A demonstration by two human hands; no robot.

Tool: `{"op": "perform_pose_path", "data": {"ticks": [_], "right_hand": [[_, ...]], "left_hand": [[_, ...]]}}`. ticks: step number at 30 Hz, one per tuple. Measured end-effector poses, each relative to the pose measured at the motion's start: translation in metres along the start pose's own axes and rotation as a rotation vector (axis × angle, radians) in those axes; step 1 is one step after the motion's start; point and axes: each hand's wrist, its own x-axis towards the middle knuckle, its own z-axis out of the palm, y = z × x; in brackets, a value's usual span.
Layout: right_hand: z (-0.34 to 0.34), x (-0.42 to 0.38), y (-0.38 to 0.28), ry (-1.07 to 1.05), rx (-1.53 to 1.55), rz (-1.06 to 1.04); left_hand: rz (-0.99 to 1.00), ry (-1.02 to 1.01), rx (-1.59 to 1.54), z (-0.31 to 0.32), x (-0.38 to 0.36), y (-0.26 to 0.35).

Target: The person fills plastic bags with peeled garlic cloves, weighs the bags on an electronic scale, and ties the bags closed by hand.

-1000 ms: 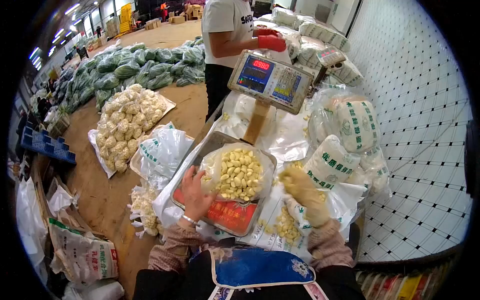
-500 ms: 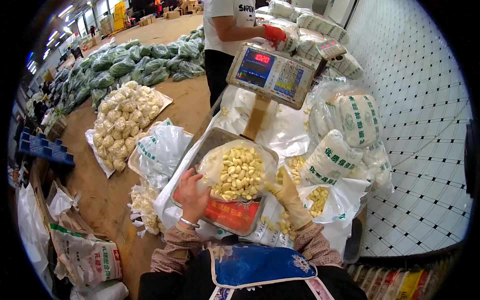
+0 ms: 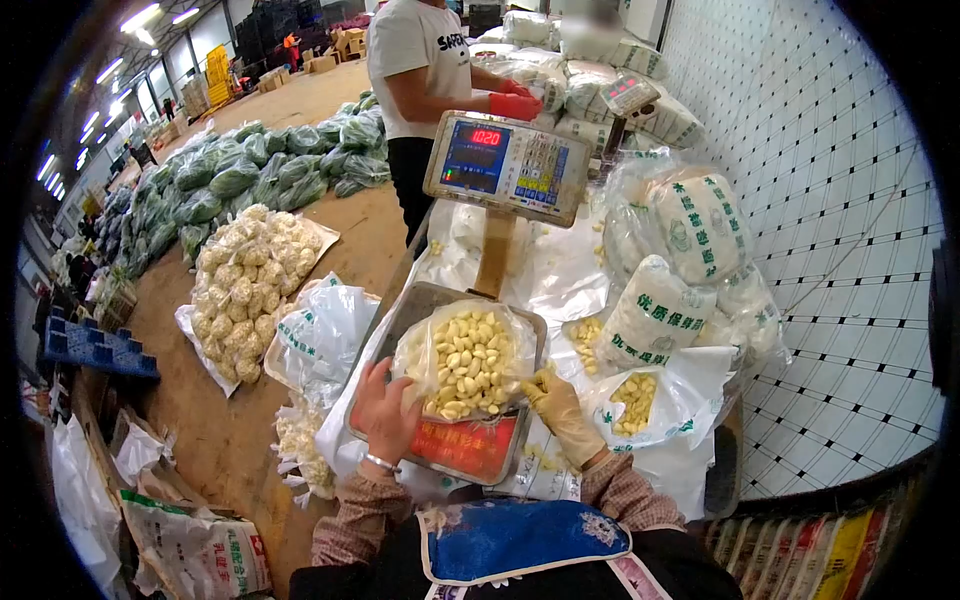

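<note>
An open clear plastic bag of peeled garlic cloves (image 3: 468, 362) rests on the metal pan (image 3: 520, 440) of a digital scale. My bare left hand (image 3: 388, 415), with a bracelet at the wrist, holds the bag's left edge between bent fingers. On the opposite side, my right hand (image 3: 562, 412) wears a tan glove and pinches the bag's rim. Under the bag, a red printed sheet (image 3: 462, 448) shows on the pan. Red digits reading 1020 glow on the scale display (image 3: 508, 168) behind it.
Filled white bags with green print (image 3: 655, 315) stand at the right, beside an open bag of cloves (image 3: 634, 402). Bagged garlic (image 3: 240, 290) and green bundles (image 3: 260, 160) lie on the floor at left. A co-worker in red gloves (image 3: 516, 102) stands beyond the scale.
The camera view has shifted slightly. My right hand has pulled in its fingers at the bag's rim. The co-worker's red-gloved hands are now both visible. The display reading is the same.
</note>
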Motion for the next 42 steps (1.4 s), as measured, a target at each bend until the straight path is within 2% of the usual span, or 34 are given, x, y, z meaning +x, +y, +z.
{"op": "perform_pose_path", "data": {"ticks": [2,3,4,5,6,7,9,11,13,15,18,19,21,23,24,25,26,27,29,31,32,33,35,37,38,39,41,42], "right_hand": [[0.003,-0.002,0.006,0.029,0.018,-0.022],[0.003,-0.001,0.005,0.075,0.104,-0.105],[0.002,0.001,0.003,0.122,0.19,-0.186],[-0.001,0.0,-0.004,0.111,0.19,-0.184],[-0.007,0.0,-0.013,0.075,0.34,-0.209],[-0.011,0.003,-0.021,0.041,0.491,-0.239],[-0.012,0.011,-0.029,0.055,0.536,-0.288],[-0.017,0.017,-0.052,0.145,0.62,-0.412],[-0.032,0.019,-0.081,0.132,0.687,-0.438],[-0.051,0.018,-0.106,0.106,0.91,-0.464],[-0.076,-0.019,-0.148,0.13,1.088,-0.483],[-0.081,-0.027,-0.143,0.174,0.975,-0.59],[-0.076,-0.038,-0.132,0.248,1.143,-0.612],[-0.08,-0.008,-0.079,0.181,1.223,-0.617],[-0.071,-0.031,-0.13,0.346,0.743,-0.661],[-0.064,-0.028,-0.131,0.294,0.743,-0.678],[-0.059,-0.028,-0.122,0.284,0.517,-0.683],[-0.058,-0.024,-0.119,0.282,0.291,-0.688],[-0.053,-0.035,-0.139,0.221,0.061,-1.04],[-0.053,-0.056,-0.17,-0.065,-0.293,-1.289],[-0.045,-0.066,-0.184,-0.186,-0.374,-1.367],[-0.037,-0.071,-0.194,-0.305,-0.456,-1.446],[-0.03,-0.061,-0.187,-0.278,-0.399,-1.452],[-0.026,-0.056,-0.187,-0.08,0.253,-0.86],[-0.025,-0.046,-0.167,-0.131,0.212,-0.81],[-0.024,-0.036,-0.148,-0.181,0.168,-0.761],[-0.023,-0.033,-0.12,-0.164,-0.008,-0.655],[-0.024,-0.035,-0.114,-0.004,-0.117,-0.796]], "left_hand": [[0.094,-0.023,-0.016,0.008,0.007,-0.005],[0.083,-0.026,-0.012,0.01,0.009,-0.009],[-0.181,-0.114,-0.403,0.012,0.012,-0.014],[-0.448,-0.194,-0.792,0.009,0.019,-0.014],[-0.569,-0.158,-1.073,0.004,0.026,-0.01],[-0.571,-0.15,-1.071,-0.003,0.033,-0.008],[-0.7,-0.092,-1.521,-0.012,0.047,-0.006],[-0.688,-0.077,-1.544,-0.018,0.059,-0.014],[-0.613,-0.069,-1.529,-0.026,0.071,-0.02],[-0.634,-0.002,-1.525,-0.048,0.083,-0.002],[-0.331,0.078,-1.387,-0.079,0.09,0.021],[-0.323,0.118,-1.376,-0.081,0.087,0.024],[-0.175,0.367,-1.053,-0.087,0.077,0.032],[-0.142,0.399,-1.039,-0.086,0.07,0.047],[0.07,0.331,-0.816,-0.076,0.065,0.043],[0.194,0.241,-0.834,-0.054,0.06,0.042],[0.316,0.144,-0.858,-0.033,0.055,0.04],[0.377,0.042,-1.124,-0.014,0.05,0.047],[-0.075,-0.727,-1.076,-0.031,0.037,0.062],[0.313,-0.482,-0.965,-0.011,0.021,0.075],[0.297,-0.472,-0.961,-0.008,0.018,0.074],[0.232,-0.529,-1.022,-0.005,0.018,0.072],[0.11,-0.638,-1.145,-0.001,0.019,0.067],[-0.016,-0.746,-1.274,0.002,0.016,0.063],[-0.212,-0.719,-1.346,-0.003,0.008,0.063],[-0.217,-0.713,-1.345,-0.007,0.006,0.063],[-0.664,-0.677,-1.395,-0.027,0.011,0.069],[-0.686,-0.592,-1.537,-0.027,0.01,0.066]]}}
